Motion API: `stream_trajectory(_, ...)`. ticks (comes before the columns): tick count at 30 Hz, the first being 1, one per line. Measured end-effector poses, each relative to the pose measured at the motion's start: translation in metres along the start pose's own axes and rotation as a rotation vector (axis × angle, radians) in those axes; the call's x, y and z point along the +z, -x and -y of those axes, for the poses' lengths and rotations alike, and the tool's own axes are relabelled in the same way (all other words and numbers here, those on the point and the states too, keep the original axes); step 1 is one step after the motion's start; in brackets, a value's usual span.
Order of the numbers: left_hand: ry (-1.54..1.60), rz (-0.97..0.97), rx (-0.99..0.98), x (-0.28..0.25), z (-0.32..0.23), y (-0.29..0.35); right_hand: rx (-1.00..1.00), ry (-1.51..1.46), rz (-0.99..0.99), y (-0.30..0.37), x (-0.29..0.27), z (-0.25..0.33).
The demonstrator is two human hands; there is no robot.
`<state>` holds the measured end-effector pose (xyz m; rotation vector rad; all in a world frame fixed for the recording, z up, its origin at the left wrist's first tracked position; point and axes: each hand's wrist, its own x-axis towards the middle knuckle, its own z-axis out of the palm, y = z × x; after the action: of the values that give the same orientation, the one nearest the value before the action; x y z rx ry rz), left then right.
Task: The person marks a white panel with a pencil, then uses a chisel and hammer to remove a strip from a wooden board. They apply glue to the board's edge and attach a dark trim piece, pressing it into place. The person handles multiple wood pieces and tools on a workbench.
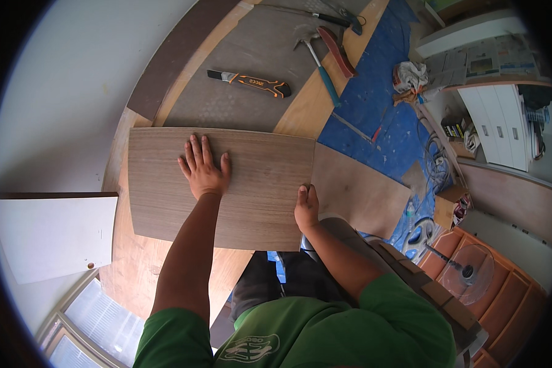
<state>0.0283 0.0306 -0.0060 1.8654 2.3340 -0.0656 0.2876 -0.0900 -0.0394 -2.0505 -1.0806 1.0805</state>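
A brown wood-grain panel (pixel 257 190) lies in front of me on the plywood worktop (pixel 135 270). My left hand (pixel 205 168) rests flat on its upper face, fingers spread. At the panel's right edge, my right hand (pixel 306 207) grips the board, thumb on top and the other fingers mostly hidden below. Beyond the panel's far edge lies an orange-and-black utility knife (pixel 249 81) on a grey sheet. Farther right is a claw hammer (pixel 319 65) with a teal handle, beside a dark red curved tool (pixel 337 51).
Blue sheeting (pixel 374 92) covers the floor to the right, with coiled cable (pixel 435 162) and a cardboard box (pixel 451 207) on it. A standing fan (pixel 469 272) is at the lower right. A white panel (pixel 55 236) stands at the left. White drawers (pixel 497 126) are at the far right.
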Motion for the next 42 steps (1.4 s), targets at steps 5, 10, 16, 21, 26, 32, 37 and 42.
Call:
stream_trajectory(5,-0.012,0.019,-0.01,-0.001,0.0,0.0,-0.017,0.023,-0.011,-0.001,0.0,0.0)
stream_trajectory(10,-0.021,0.022,-0.007,-0.002,-0.001,0.0,-0.018,0.024,-0.01,-0.001,-0.001,0.002)
stream_trajectory(16,-0.021,0.017,-0.005,-0.002,-0.001,0.0,-0.009,0.014,-0.014,0.0,-0.001,0.003)
stream_trajectory(21,-0.017,0.019,-0.007,-0.002,-0.001,0.0,0.001,0.03,-0.001,-0.001,-0.001,0.002)
stream_trajectory(26,0.008,0.004,-0.004,-0.001,0.0,0.0,0.001,0.02,-0.017,0.0,0.0,0.0)
stream_trajectory(32,0.016,-0.011,0.001,0.002,0.002,0.0,-0.066,0.005,-0.059,0.0,0.003,-0.002)
stream_trajectory(37,0.022,-0.015,0.004,0.001,0.001,0.0,-0.06,-0.012,-0.056,-0.001,0.004,-0.007)
stream_trajectory(42,-0.02,0.054,-0.016,-0.003,0.0,-0.001,-0.003,-0.033,-0.018,-0.002,0.003,-0.009)
